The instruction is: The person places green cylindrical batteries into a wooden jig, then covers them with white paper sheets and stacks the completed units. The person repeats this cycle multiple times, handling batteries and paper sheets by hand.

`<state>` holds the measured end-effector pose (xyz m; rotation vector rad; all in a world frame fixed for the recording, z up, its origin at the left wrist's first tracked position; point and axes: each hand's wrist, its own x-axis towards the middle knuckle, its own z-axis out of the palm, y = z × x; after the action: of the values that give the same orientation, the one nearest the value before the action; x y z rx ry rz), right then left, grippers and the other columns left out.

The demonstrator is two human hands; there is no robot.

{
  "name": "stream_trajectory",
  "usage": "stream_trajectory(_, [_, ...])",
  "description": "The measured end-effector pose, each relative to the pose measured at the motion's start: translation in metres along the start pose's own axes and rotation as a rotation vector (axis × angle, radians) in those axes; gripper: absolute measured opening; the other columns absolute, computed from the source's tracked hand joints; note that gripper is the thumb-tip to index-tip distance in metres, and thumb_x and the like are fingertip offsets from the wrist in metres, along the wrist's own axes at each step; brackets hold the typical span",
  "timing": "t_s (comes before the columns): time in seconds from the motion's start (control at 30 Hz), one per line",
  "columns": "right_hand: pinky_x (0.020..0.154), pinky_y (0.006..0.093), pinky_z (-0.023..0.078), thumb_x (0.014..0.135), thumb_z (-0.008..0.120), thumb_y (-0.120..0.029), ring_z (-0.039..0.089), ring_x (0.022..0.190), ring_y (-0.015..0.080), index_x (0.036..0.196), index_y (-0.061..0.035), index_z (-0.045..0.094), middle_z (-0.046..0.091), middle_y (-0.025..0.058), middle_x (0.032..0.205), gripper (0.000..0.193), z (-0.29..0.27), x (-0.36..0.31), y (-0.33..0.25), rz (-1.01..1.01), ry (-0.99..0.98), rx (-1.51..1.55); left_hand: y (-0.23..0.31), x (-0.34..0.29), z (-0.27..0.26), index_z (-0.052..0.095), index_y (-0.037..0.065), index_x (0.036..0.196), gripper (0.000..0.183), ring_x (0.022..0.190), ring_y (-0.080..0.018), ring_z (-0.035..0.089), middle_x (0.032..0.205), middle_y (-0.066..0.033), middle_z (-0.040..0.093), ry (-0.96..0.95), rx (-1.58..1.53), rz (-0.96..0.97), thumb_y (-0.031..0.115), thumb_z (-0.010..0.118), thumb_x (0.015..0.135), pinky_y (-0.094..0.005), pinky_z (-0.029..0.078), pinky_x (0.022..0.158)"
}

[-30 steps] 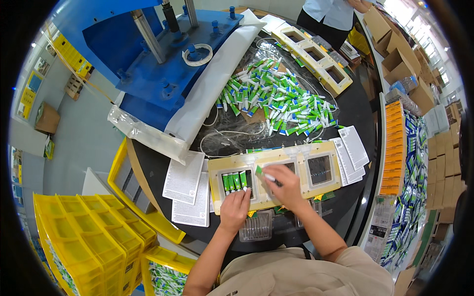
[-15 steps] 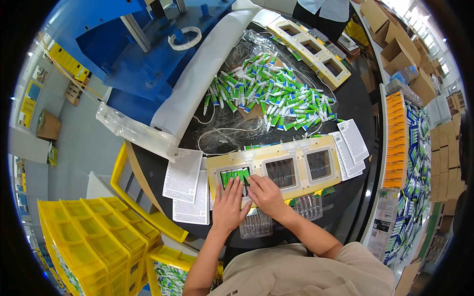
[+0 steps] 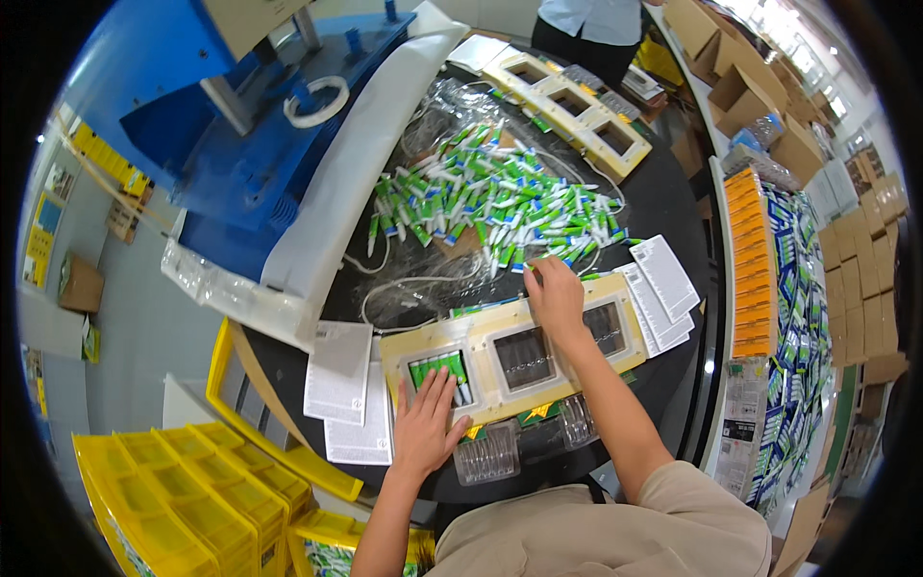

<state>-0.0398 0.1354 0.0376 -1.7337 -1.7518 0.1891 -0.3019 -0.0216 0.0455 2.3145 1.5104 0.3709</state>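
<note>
My left hand (image 3: 428, 431) lies with its fingers stretched over a row of small green-and-white tubes (image 3: 439, 368) in the left opening of a cream three-window frame (image 3: 481, 358). The middle and right windows hold clear moulded plastic with no tubes visible. My right hand (image 3: 558, 300) is past the frame's far edge, fingers bent and apart at the near edge of a loose tube pile (image 3: 495, 197). No tube shows in it. The forearm crosses over the frame. Clear blister trays (image 3: 487, 454) stick out beneath the frame's near side.
Printed white sheets (image 3: 338, 370) flank the frame, with more sheets (image 3: 663, 279) at right. A blue press (image 3: 260, 144) stands at the far left. Another three-window frame (image 3: 567, 101) lies at the back, near a person (image 3: 591, 29). Yellow crates (image 3: 173, 490) stand at lower left.
My right hand has left the tubes in the left window and moved right and away to the pile's edge. My left hand stays over that window. The whole view has shifted slightly.
</note>
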Motion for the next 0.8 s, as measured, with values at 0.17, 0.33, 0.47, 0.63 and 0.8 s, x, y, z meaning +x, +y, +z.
stream_trajectory(0.17, [0.069,0.05,0.055,0.085,0.079,-0.037,0.071,0.078,0.0413,0.08,0.0017,0.073,0.07,0.0245,0.083,0.04,0.049,0.064,0.018,0.166,-0.243,-0.238,-0.006,0.053,-0.013,0.06,0.004,0.132,0.044,0.123,-0.0301,0.06,0.136,-0.014,0.062,0.213,-0.025,0.051,0.028,0.065,0.096,-0.0528,0.034,0.115])
stream_trajectory(0.33, [0.066,0.0511,0.054,0.077,0.085,-0.034,0.069,0.073,0.044,0.069,0.0045,0.07,0.068,0.025,0.072,0.042,0.059,0.056,0.011,0.242,-0.148,-0.133,-0.024,0.189,0.006,0.068,0.004,0.113,0.027,0.097,-0.033,0.066,0.105,-0.0138,0.067,0.468,-0.273,-0.117,0.022,0.07,0.093,-0.0446,0.052,0.082])
stream_trajectory(0.47, [0.07,0.0519,0.057,0.075,0.086,-0.034,0.071,0.079,0.0434,0.079,0.0021,0.073,0.072,0.0233,0.083,0.039,0.066,0.061,0.013,0.274,-0.113,-0.179,-0.028,0.261,0.031,0.069,0.006,0.1,0.031,0.091,-0.0337,0.068,0.097,-0.0132,0.067,0.305,-0.095,-0.219,0.034,0.076,0.088,-0.0446,0.053,0.078])
stream_trajectory(0.63, [0.08,0.0499,0.06,0.068,0.088,-0.029,0.072,0.091,0.0421,0.084,0.0027,0.072,0.073,0.0252,0.096,0.039,0.059,0.089,0.02,0.34,-0.232,-0.183,-0.026,0.28,0.048,0.07,0.005,0.088,0.026,0.088,-0.037,0.068,0.096,-0.0151,0.07,0.234,-0.024,-0.321,0.029,0.074,0.08,-0.0487,0.054,0.075])
stream_trajectory(0.8, [0.06,0.0444,0.052,0.067,0.077,-0.018,0.066,0.065,0.0367,0.071,0.0045,0.07,0.067,0.0191,0.07,0.024,-0.019,0.033,0.015,-0.091,-0.254,0.162,-0.02,0.261,0.036,0.068,-0.001,0.1,0.023,0.095,-0.0414,0.065,0.102,-0.0206,0.066,0.327,-0.051,-0.24,0.02,0.065,0.091,-0.051,0.052,0.083])
